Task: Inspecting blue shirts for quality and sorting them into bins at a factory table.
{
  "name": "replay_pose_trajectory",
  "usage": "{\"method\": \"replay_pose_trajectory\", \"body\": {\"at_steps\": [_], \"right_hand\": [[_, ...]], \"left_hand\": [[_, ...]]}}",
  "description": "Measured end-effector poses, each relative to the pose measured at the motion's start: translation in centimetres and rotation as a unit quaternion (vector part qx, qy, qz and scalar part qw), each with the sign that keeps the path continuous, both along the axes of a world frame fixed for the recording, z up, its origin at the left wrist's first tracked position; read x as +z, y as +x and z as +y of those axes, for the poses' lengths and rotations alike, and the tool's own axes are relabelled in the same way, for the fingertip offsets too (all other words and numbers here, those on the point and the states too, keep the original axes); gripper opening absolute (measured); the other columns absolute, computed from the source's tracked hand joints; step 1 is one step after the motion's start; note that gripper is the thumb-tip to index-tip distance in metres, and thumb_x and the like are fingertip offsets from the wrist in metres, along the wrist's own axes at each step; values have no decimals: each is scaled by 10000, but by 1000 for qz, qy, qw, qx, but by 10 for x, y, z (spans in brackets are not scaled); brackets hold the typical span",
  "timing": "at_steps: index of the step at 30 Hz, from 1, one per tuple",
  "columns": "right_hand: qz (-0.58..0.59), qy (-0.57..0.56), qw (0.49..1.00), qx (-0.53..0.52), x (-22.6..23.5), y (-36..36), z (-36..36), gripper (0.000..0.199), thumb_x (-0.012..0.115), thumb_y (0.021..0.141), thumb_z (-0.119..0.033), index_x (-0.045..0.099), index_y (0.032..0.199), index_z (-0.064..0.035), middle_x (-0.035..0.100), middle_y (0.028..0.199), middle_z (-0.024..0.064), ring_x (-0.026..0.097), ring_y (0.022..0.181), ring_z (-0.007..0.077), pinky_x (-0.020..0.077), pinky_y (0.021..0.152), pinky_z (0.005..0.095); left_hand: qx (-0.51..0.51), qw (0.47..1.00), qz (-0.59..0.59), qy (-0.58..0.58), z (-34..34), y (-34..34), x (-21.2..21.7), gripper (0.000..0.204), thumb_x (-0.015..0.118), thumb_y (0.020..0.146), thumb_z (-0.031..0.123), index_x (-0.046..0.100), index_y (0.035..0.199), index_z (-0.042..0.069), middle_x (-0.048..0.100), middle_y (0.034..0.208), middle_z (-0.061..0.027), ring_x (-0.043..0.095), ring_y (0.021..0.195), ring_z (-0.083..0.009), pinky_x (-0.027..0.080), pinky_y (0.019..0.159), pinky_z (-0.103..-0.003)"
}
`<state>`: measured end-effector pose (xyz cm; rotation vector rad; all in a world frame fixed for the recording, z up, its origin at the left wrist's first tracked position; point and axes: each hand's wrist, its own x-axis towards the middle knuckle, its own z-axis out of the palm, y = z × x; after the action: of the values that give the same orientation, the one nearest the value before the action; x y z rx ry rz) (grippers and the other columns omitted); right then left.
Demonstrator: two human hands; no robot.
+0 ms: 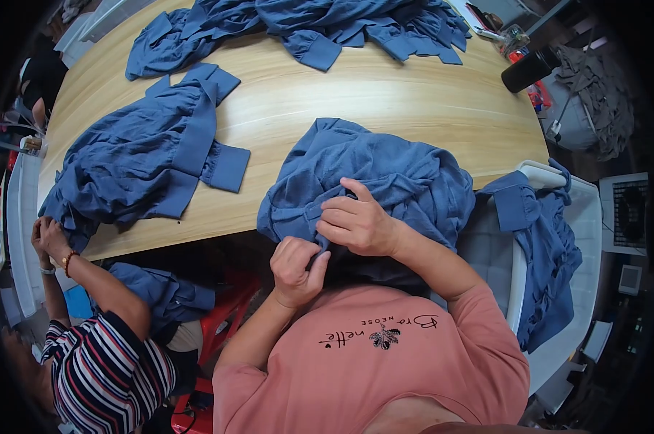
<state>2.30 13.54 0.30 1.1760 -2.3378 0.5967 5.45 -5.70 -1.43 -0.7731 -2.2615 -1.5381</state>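
Note:
A blue garment [385,166] lies bunched at the near edge of the wooden table, partly hanging over it toward my lap. My left hand [296,271] is closed on the garment's near edge, thumb against the curled fingers. Just right of it and a little farther away, my right hand [357,220] pinches a fold of the same cloth, with its index finger raised. Whatever small detail lies between the fingertips is hidden.
At the left, a co-worker in a striped shirt [113,369] handles another blue garment [139,145]. More blue garments [305,25] lie along the far side of the table [385,90]. On the right are a white bin [587,239] with blue clothing over its rim and a black bottle [529,70].

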Motion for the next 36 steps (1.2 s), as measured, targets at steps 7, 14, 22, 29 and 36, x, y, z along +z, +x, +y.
{"method": "replay_pose_trajectory", "body": {"at_steps": [7, 14, 22, 29, 36], "right_hand": [[9, -34, 999, 14, -7, 1, 6, 182, 606, 749, -64, 649, 926, -50, 636, 909, 76, 613, 787, 217, 478, 824, 379], [-5, -78, 997, 5, -10, -2, 8, 212, 605, 718, -77, 643, 924, -46, 613, 939, 82, 585, 754, 216, 456, 742, 349], [-19, -109, 994, -7, -12, -3, 10, 182, 592, 726, -92, 626, 903, -67, 592, 882, 55, 548, 708, 203, 414, 676, 331], [-11, -111, 994, -13, -14, -3, 9, 193, 601, 697, -72, 628, 888, -73, 608, 870, 44, 569, 708, 186, 431, 707, 324], [-12, -99, 995, 20, -11, -2, 11, 189, 608, 679, -73, 627, 867, -77, 606, 867, 32, 574, 717, 175, 430, 731, 334]], "left_hand": [[67, 985, -56, -148, 2, -35, -4, 255, 714, 727, 64, 649, 974, 54, 626, 971, -108, 574, 928, -293, 435, 791, -402], [42, 986, -38, -154, 10, -45, 1, 167, 721, 695, 73, 660, 850, 70, 625, 943, -61, 568, 936, -259, 400, 793, -391], [36, 988, -106, -109, 10, -35, -2, 112, 692, 723, 33, 634, 819, 42, 633, 830, -118, 601, 805, -325, 460, 708, -399], [-23, 901, -414, 125, 4, -36, -4, 49, 670, 834, 23, 686, 859, -16, 637, 743, 19, 534, 670, -32, 441, 603, -206], [-88, 819, -523, 219, 3, -45, -4, 20, 664, 811, -14, 665, 826, -2, 638, 738, 0, 559, 647, -45, 438, 589, -191]]}}
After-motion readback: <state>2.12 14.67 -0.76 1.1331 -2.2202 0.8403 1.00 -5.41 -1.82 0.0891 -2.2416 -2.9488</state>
